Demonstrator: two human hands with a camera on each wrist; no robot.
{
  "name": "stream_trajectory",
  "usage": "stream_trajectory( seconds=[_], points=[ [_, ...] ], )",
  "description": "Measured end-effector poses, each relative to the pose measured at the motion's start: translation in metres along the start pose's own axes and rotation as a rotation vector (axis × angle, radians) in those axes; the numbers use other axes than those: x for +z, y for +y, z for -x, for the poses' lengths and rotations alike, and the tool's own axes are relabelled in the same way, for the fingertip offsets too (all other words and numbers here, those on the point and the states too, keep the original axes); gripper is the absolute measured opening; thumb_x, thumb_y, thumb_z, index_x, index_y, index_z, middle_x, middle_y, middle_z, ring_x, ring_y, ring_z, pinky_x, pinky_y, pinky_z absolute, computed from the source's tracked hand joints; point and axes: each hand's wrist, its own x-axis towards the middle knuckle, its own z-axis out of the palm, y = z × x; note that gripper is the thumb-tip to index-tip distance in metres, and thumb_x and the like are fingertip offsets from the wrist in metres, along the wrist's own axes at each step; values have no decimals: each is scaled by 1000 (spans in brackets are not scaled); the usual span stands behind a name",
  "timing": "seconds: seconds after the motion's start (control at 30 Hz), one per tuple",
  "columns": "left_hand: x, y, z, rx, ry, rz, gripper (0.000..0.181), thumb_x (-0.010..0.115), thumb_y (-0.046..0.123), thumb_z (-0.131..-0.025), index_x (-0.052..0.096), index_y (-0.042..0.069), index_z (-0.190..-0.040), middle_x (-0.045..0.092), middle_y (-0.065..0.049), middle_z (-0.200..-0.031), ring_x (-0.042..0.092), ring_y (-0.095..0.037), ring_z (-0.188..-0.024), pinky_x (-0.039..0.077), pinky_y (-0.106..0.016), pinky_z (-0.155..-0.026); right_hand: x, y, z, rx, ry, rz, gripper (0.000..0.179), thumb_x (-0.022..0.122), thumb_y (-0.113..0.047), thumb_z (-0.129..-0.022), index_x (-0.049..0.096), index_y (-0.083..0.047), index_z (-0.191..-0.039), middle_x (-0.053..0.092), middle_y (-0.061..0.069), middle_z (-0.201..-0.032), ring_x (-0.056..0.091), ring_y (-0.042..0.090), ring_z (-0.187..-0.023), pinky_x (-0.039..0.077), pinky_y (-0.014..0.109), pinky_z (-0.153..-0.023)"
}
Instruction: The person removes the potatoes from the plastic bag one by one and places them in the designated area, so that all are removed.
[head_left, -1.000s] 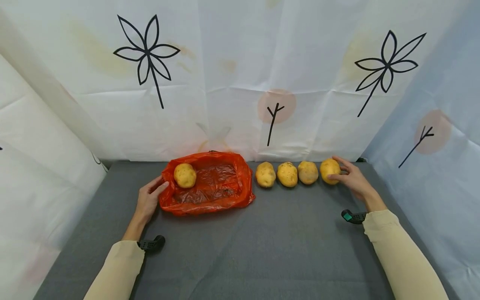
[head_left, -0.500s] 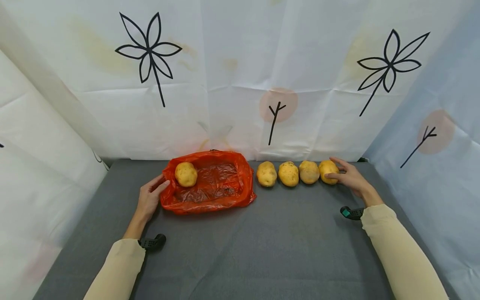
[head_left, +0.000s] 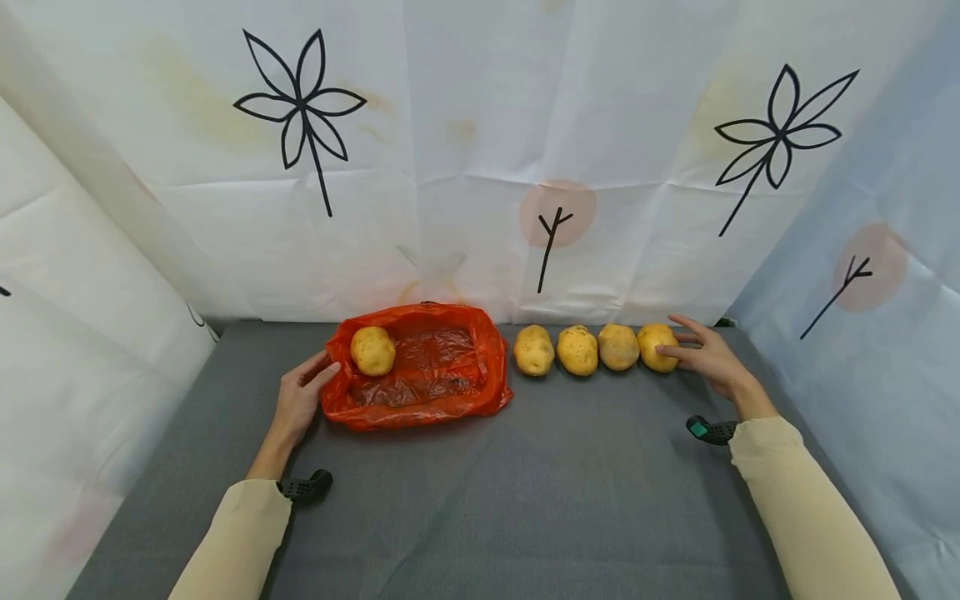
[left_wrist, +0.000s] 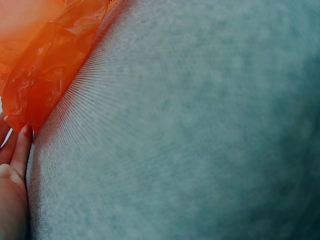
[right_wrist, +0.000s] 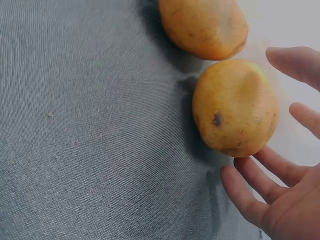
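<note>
In the head view my left hand (head_left: 297, 402) holds the left edge of a red plastic bag (head_left: 416, 412), thumb at its rim. The left wrist view shows fingers (left_wrist: 21, 150) against the orange-looking plastic (left_wrist: 50, 65). One potato (head_left: 372, 351) sits inside the bag's open mouth, at its left end. My right hand (head_left: 708, 358) is beside the rightmost potato (head_left: 657, 347) of a row on the table. The right wrist view has its fingers spread around that potato (right_wrist: 235, 110), some fingertips right at its lower side.
Three more potatoes, one left (head_left: 533, 350), one middle (head_left: 577, 349) and one browner (head_left: 618, 347), line up between the bag and my right hand. A grey cloth covers the table (head_left: 510, 500). White printed fabric (head_left: 465, 150) stands behind and at both sides.
The rightmost potato has moved left, closer against the browner one. My right hand followed it, then drew back slightly with its fingers looser. My left hand stays on the bag.
</note>
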Motion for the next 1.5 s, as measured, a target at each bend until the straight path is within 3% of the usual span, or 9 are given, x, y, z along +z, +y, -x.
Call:
stream_trajectory(
  seconds=[0.5, 0.87, 1.17, 1.4, 1.5],
  points=[
    [0, -3, -2, 4, -15, 6, 56, 59, 27, -105, 43, 5, -154, 44, -18, -154, 41, -27, -140, 38, -7, -94, 6, -17, 30, -54, 127, 134, 87, 67, -42, -98, 17, -15, -164, 25, 36, -156, 28, 58, -139, 35, 71, -103],
    [0, 0, 0, -7, -7, 4, 57, 60, 28, -104, 44, 6, -154, 45, -15, -155, 39, -30, -142, 36, -6, -96, 36, -44, 44, -201, 150, 156, 78, 68, -32, -99, 27, -11, -162, 31, 33, -155, 33, 56, -137, 38, 71, -99],
    [1, 33, 13, -13, -21, -4, 56, 59, 22, -104, 42, -3, -152, 44, -23, -153, 38, -38, -141, 38, -11, -98, 65, -65, 41, -279, 129, 103, 77, 72, -21, -97, 31, -14, -161, 37, 30, -152, 39, 51, -135, 38, 68, -103],
    [0, 5, 0, -18, -17, -14, 56, 58, 25, -105, 43, 2, -153, 43, -20, -154, 39, -33, -142, 37, -9, -97, 88, -77, 39, -353, 94, -10, 72, 74, -17, -96, 37, -13, -158, 41, 24, -150, 42, 47, -135, 39, 65, -105],
    [0, 1, -1, -16, -16, -24, 56, 58, 26, -105, 43, 3, -153, 44, -19, -154, 39, -32, -142, 37, -10, -99, 98, -80, 36, -378, 75, -36, 71, 73, -16, -95, 39, -13, -157, 42, 24, -150, 43, 48, -133, 39, 65, -105]
  ],
)
